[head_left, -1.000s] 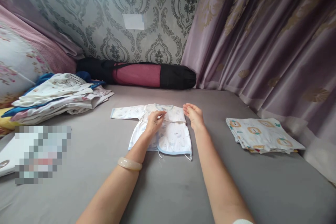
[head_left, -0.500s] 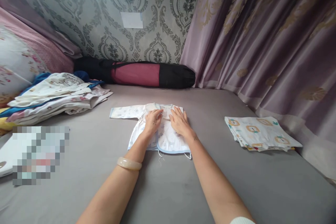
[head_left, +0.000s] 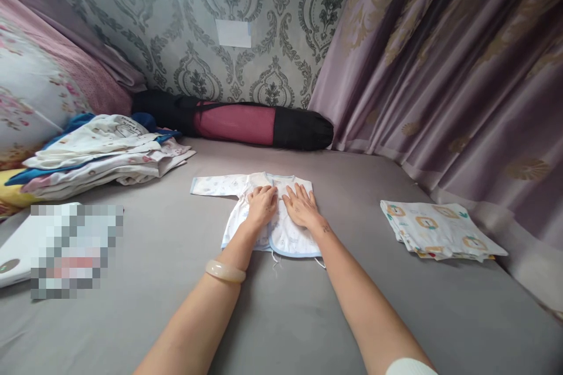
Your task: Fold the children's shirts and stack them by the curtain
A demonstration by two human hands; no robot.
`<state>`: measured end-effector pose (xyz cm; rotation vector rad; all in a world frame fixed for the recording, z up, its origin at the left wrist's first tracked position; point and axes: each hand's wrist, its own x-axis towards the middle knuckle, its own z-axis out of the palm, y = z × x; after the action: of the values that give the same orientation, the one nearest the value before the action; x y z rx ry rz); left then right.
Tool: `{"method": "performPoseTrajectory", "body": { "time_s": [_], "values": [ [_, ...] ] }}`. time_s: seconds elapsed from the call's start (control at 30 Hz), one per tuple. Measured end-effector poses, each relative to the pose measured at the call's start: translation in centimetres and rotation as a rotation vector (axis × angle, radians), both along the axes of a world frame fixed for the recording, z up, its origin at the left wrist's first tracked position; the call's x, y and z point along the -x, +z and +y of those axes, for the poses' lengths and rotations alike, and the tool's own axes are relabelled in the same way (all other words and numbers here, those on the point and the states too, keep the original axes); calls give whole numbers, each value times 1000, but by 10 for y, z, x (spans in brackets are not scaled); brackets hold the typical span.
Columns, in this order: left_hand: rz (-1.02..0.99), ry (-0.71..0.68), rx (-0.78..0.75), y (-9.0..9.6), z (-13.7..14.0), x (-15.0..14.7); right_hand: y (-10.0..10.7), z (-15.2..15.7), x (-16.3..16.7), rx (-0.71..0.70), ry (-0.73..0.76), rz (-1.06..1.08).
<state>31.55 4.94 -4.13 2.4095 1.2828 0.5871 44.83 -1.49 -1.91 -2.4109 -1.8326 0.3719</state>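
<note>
A small white baby shirt (head_left: 290, 240) with light blue trim and a faint print lies flat in front of me. Its left-hand sleeve (head_left: 217, 185) stretches out sideways; no sleeve sticks out at the right, and I cannot tell how that one lies. White ties hang from the hem. My left hand (head_left: 263, 206) rests on the shirt's front near the middle, fingers slightly bent and laid on the cloth. Flat on the chest to its right is my right hand (head_left: 302, 206), fingers spread. Neither hand grasps anything.
The shirt is on a grey bedsheet (head_left: 281, 316). To the left are piled clothes (head_left: 109, 155) and a white object (head_left: 26, 246) beside a blurred-out patch. Folded printed cloth (head_left: 440, 228) lies at the right. A long black and red bag (head_left: 237, 123) lines the wall, near purple curtains (head_left: 422, 58).
The view has swung slightly left, so everything appears shifted right. Both hands stay on the shirt, the left one a touch lower from the collar.
</note>
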Motion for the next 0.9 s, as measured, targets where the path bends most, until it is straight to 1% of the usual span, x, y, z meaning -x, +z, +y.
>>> {"method": "performPoseTrajectory", "body": {
  "time_s": [0.13, 0.23, 0.43, 0.6, 0.67, 0.77, 0.83, 0.9],
  "values": [
    [7, -14, -15, -2, 0, 0, 2, 12, -4, 21, -72, 25],
    [19, -26, -10, 0, -1, 0, 0, 19, -10, 24, -104, 0],
    [47, -23, -6, 1, -2, 1, -8, 28, -27, -6, -181, -47],
    [69, -32, -22, -1, -1, 1, -13, 30, -29, -52, -284, -74],
    [81, -32, -22, 0, -2, 0, -13, 30, -29, -57, -287, -81],
    [86, -16, -15, 2, -3, 0, -11, 30, -29, -27, -277, -82],
    [65, 7, 2, 4, -3, 1, -9, 31, -28, -8, -280, -83],
    [30, 40, 30, 7, -2, 2, -6, 33, -25, -20, -274, -87]
  ]
}}
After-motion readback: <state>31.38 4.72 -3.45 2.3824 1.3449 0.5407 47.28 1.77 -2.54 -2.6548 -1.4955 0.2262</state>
